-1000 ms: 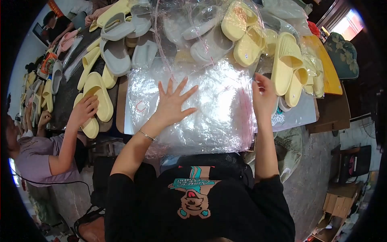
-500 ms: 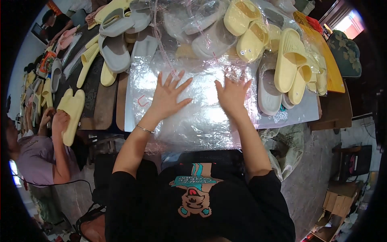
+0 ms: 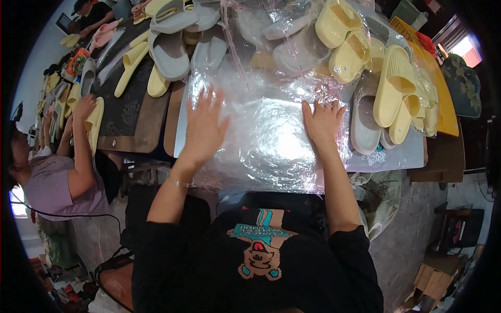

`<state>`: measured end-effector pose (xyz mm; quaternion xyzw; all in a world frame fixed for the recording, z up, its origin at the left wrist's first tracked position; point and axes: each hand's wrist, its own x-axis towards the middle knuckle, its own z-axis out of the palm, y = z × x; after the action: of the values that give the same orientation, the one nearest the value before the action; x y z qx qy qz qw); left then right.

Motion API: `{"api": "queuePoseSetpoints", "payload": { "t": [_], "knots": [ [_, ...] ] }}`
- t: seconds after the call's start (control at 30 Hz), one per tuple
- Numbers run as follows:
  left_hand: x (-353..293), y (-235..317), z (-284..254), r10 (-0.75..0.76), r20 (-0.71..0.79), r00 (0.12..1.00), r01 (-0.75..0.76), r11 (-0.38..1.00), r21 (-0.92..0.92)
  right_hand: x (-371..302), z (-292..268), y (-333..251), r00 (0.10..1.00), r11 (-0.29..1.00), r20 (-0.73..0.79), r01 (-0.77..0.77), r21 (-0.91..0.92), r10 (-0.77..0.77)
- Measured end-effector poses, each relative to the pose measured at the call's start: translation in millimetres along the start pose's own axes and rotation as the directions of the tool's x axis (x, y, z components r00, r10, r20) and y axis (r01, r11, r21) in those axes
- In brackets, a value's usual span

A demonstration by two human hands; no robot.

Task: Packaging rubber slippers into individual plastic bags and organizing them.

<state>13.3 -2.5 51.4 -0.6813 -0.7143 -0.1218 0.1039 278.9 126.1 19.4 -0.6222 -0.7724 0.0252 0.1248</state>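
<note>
Both hands lie flat, fingers spread, on a stack of clear plastic bags (image 3: 269,141) on the worktop (image 3: 402,156): the left hand (image 3: 204,128) near its left edge, the right hand (image 3: 322,122) near its right, clamped on nothing. The film looks thin, light, limp and slippery (it glares and crinkles), so it is best pinched at an edge or corner. Yellow slippers (image 3: 394,86) and grey slippers (image 3: 169,52) lie just beyond

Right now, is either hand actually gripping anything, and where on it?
Nothing is gripped. The left hand and right hand both lie flat, fingers spread, pressing on top of the stack of clear plastic bags, left hand near its left part, right hand toward its right edge.
</note>
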Motion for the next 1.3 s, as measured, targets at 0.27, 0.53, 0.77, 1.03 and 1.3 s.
{"api": "queuePoseSetpoints", "payload": {
  "t": [0.27,0.53,0.77,1.03,1.3],
  "knots": [
    [-46,15,28,0.164,0.070,0.984,-0.152,0.978,-0.145,-46,-25,-65,0.915,0.922,-0.114,0.386,-0.040,-0.388],
    [-71,-20,10,0.063,0.033,0.997,-0.057,0.988,-0.142,-53,7,-14,0.933,0.931,-0.088,0.355,0.080,-0.348],
    [-141,-6,-11,-0.345,-0.228,0.911,0.239,0.889,-0.389,-51,5,-13,0.937,0.941,-0.096,0.339,0.021,-0.335],
    [-149,15,7,-0.687,0.295,0.664,0.363,-0.048,-0.930,-53,9,-16,0.935,0.938,-0.096,0.346,0.029,-0.342],
    [-165,4,12,-0.680,0.216,0.701,0.456,0.194,-0.869,-57,4,-24,0.945,0.945,-0.083,0.322,0.054,-0.317]
  ]
}}
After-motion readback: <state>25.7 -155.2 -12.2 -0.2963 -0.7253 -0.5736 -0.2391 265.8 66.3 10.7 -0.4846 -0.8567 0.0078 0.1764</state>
